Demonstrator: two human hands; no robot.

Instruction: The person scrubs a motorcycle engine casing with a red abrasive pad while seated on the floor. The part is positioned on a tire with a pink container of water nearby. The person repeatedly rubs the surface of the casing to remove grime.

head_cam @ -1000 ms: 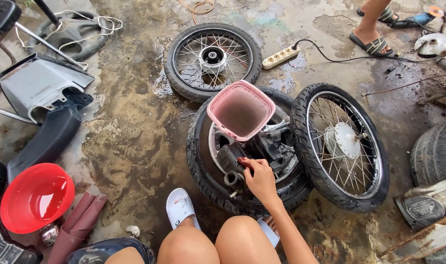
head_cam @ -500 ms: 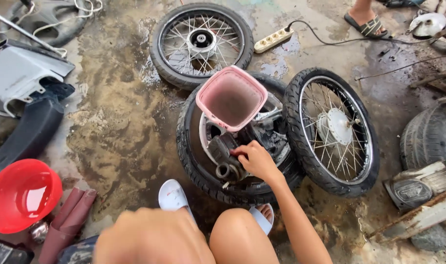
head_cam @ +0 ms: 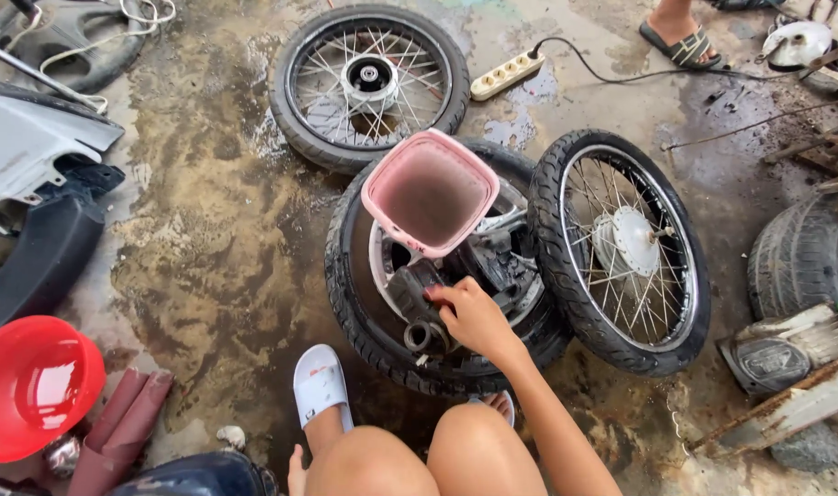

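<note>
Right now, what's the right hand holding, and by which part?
Right hand grips the dark engine part inside the tyre, at its lower end below the pink container. Left hand not visible.

Wet stained concrete floor (head_cam: 208, 266). Spoked wheel (head_cam: 370, 83) flat at top centre, power strip (head_cam: 508, 74) beside it, tyre (head_cam: 437, 276) flat mid-frame, red bowl (head_cam: 33, 386) lower left, grey panel (head_cam: 33, 156) upper left.

My right hand (head_cam: 474, 320) rested on grimy, matt metal engine parts (head_cam: 492, 262). The pink bucket (head_cam: 430, 193) was dull plastic, the tyre (head_cam: 364, 321) rough rubber, the concrete floor (head_cam: 208, 239) wet and stained.
</note>
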